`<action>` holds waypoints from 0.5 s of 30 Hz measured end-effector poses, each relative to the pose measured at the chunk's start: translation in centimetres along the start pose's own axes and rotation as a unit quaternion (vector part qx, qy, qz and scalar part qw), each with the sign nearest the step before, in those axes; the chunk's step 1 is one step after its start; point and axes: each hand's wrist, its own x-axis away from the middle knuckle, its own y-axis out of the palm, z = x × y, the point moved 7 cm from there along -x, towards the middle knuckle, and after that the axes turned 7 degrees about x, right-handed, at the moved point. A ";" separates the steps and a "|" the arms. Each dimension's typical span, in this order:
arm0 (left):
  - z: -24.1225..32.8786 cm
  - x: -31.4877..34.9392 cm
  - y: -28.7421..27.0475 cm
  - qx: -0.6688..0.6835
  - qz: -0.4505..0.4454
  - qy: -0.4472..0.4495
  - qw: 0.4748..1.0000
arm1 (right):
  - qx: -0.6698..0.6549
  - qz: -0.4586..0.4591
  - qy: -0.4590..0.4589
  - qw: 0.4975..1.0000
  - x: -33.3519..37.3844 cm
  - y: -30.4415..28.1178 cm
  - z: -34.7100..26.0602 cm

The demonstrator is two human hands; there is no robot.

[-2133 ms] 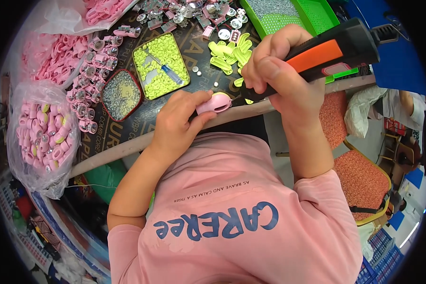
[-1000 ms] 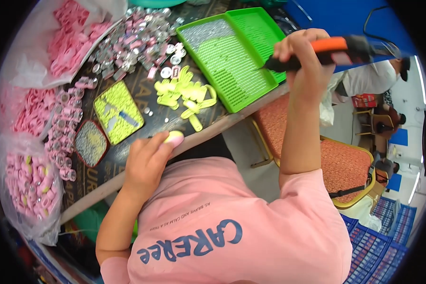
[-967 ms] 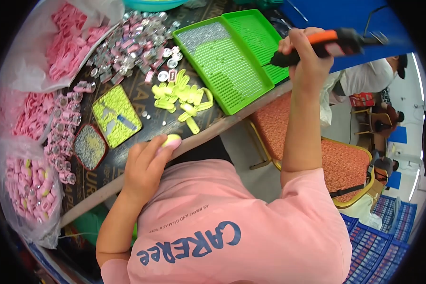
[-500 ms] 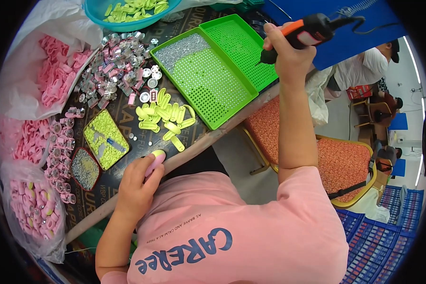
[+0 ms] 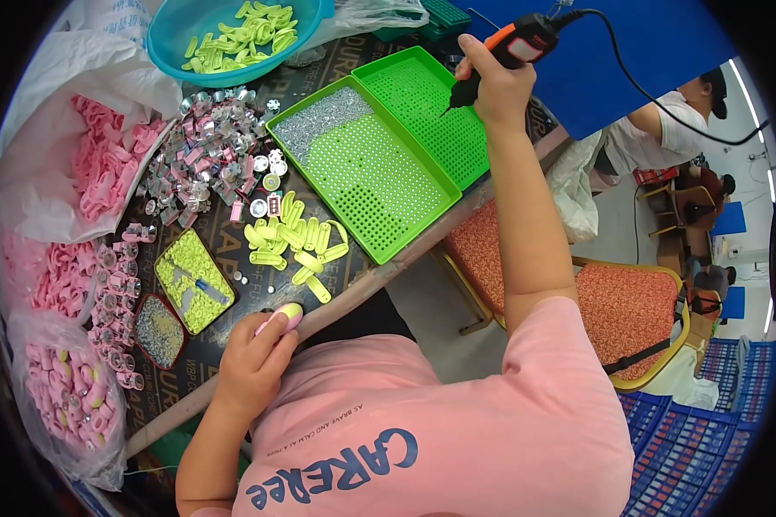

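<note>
At the table's near edge my left hand (image 5: 252, 362) is closed round a small rounded pink-and-yellow-green plastic piece (image 5: 291, 314); its end pokes out past the fingers. My right hand (image 5: 502, 90) grips a black-and-orange electric screwdriver (image 5: 533, 41), and a cable runs from its back end. The bit points down and left, above the far green perforated tray (image 5: 422, 95). Beside it lies the nearer green tray (image 5: 371, 181), with small silvery screws (image 5: 323, 121) gathered at its far left end. Loose yellow-green plastic strips (image 5: 297, 237) lie between that tray and my left hand.
A heap of clear-and-pink parts (image 5: 207, 155) covers the table's left middle. Shallow trays hold yellow-green bits (image 5: 190, 258) and tiny pieces (image 5: 159, 332). Bags of pink parts (image 5: 73, 405) line the left. A turquoise basin (image 5: 159, 47) stands behind; chairs (image 5: 625, 310) and another person (image 5: 647, 138) are right.
My right hand has brought the screwdriver leftward, so its bit is further over the far tray. The whole view has shifted a little; my left hand still holds the plastic piece.
</note>
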 end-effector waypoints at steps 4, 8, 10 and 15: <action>0.0 0.0 0.0 0.001 0.003 0.001 1.000 | -0.021 -0.017 -0.017 0.999 -0.3 1.7 0.7; -0.2 -0.1 -0.1 0.002 0.005 -0.010 1.000 | 0.004 -0.043 -0.007 0.999 0.0 2.5 0.8; -0.1 -0.2 -0.1 0.003 0.007 -0.002 1.000 | 0.027 -0.043 -0.010 0.999 0.1 2.4 0.8; -0.3 -0.2 -0.1 0.008 0.007 -0.002 1.000 | 0.017 -0.048 -0.010 0.999 0.0 2.4 1.0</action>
